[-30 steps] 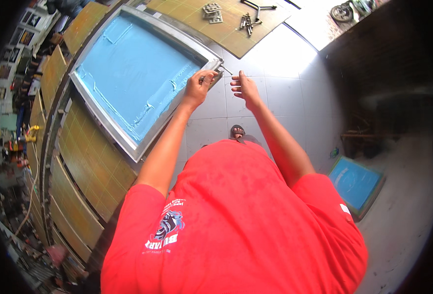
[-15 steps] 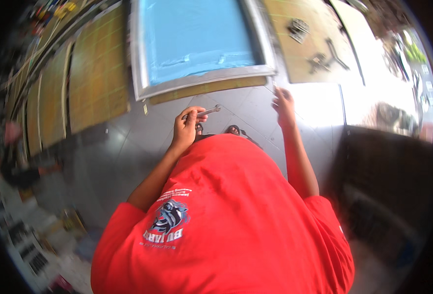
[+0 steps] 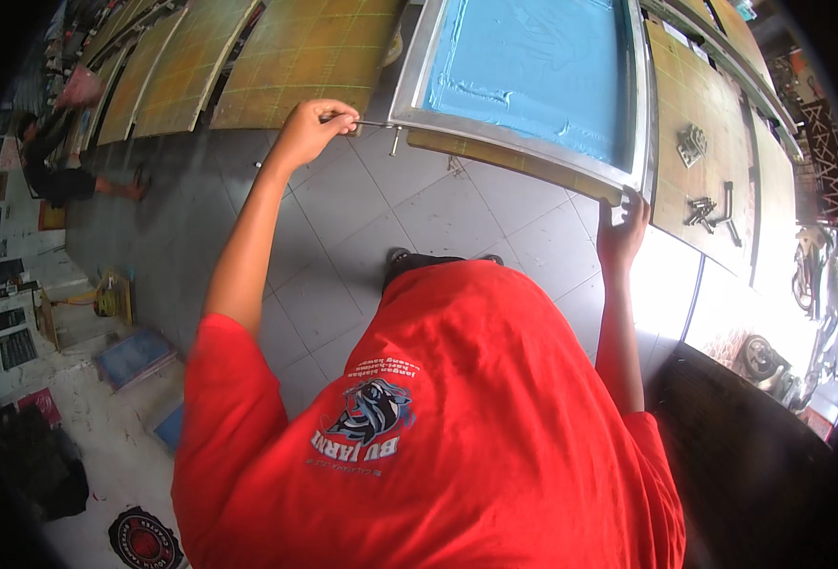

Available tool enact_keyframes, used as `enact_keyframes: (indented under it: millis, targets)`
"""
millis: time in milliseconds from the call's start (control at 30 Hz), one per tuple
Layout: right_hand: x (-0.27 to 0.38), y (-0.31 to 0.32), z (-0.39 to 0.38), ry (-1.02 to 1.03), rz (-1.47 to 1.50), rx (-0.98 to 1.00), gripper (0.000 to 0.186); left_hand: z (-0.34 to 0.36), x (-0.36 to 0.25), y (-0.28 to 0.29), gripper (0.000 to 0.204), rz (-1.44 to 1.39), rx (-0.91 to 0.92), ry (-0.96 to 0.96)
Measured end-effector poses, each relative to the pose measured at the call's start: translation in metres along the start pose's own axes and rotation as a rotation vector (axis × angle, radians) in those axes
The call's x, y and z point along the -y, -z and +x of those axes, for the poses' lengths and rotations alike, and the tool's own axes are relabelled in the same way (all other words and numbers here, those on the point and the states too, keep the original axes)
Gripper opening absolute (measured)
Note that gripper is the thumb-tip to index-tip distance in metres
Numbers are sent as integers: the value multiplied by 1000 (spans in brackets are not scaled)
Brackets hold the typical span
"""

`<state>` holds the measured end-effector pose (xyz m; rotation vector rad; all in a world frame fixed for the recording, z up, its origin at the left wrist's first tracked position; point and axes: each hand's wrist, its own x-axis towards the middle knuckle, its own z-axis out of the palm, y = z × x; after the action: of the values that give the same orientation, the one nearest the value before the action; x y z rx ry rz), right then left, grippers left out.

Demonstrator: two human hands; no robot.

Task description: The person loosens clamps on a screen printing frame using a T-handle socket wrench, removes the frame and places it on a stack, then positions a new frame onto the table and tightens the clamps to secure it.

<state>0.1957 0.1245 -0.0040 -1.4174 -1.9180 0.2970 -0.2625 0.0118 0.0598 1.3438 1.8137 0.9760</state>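
Observation:
A metal-edged screen frame [image 3: 504, 126] with a blue sheet of mesh [image 3: 533, 81] lies ahead of me. At its near left corner, my left hand [image 3: 313, 131] pinches an open-end wrench [image 3: 371, 123]. The wrench's far end meets that corner, where a bolt [image 3: 396, 142] hangs down. My right hand [image 3: 623, 232] is at the near right corner, its thumb and fingers curled about the edge; whatever is between them is hidden. A yellowish board [image 3: 523, 169] shows beneath the frame's near side.
Yellowish boards [image 3: 286, 71] line up to the left, and another board [image 3: 689, 95] stands right of the frame, bearing metal clamp parts [image 3: 692, 144] and a bent bracket [image 3: 728, 216]. Grey floor tiles [image 3: 419, 204] lie below. Another person [image 3: 58, 171] is at far left.
My view has swung, so the frame sits farther right. My left hand has brought the wrench up to the left corner. My right hand has closed in on the right corner.

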Motion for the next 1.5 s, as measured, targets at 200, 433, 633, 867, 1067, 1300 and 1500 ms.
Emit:
enact_keyframes:
  millis: [200, 433, 633, 867, 1067, 1300, 1500]
  targets:
    - [22, -15, -8, 51, -127, -18, 39, 31, -11, -9, 15, 289, 159, -52]
    - [42, -20, -38, -35, -206, -27, 42, 36, -35, -20, 15, 470, 177, -235]
    - [32, -32, -29, -50, -279, -48, 49, 53, -37, -30, 17, 636, 308, -293]
    - [7, -25, 13, -77, -512, 2, 57, 51, -24, -30, 13, 557, 205, -329]
    - [-12, -40, 37, -136, -440, -159, 52, 64, -44, -71, 8, 865, 271, -311]
    - [-96, -33, 74, -474, -64, 55, 51, 79, -45, -66, 6, 768, 338, -309]
    - [-92, -41, 83, -679, 165, 181, 57, 77, -56, -61, 11, 942, 435, -239]
